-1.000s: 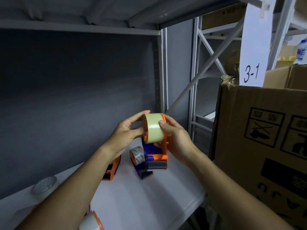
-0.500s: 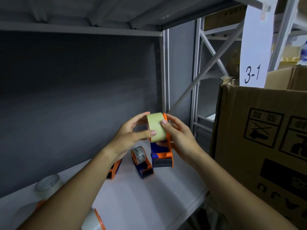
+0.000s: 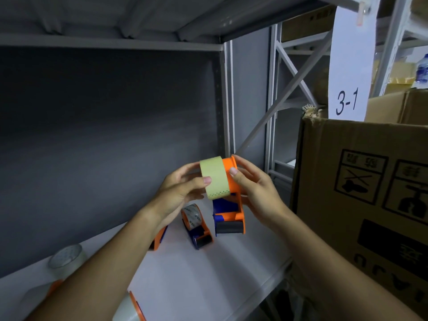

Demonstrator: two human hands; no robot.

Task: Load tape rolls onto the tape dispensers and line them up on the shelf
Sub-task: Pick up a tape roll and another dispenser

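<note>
Here, reading from the left, a clear tape roll (image 3: 67,257) lies loose near the shelf's (image 3: 208,274) left end, well apart from the work. The left hand (image 3: 180,193) curls thumb and fingers round the pale green tape roll (image 3: 214,177), which sits only partly over the orange hub of the held dispenser (image 3: 229,200); the right hand (image 3: 257,191) grips that dispenser's frame, thumb on the hub. Both are held above the shelf, in front of its rear wall. Below, a loaded dispenser (image 3: 196,224) rests on the shelf. Likely faults: a roll pushed on askew may jam on the hub, and a slack right-hand grip may let the dispenser drop onto the loaded one. A cardboard box (image 3: 361,195) crowds the right elbow.
</note>
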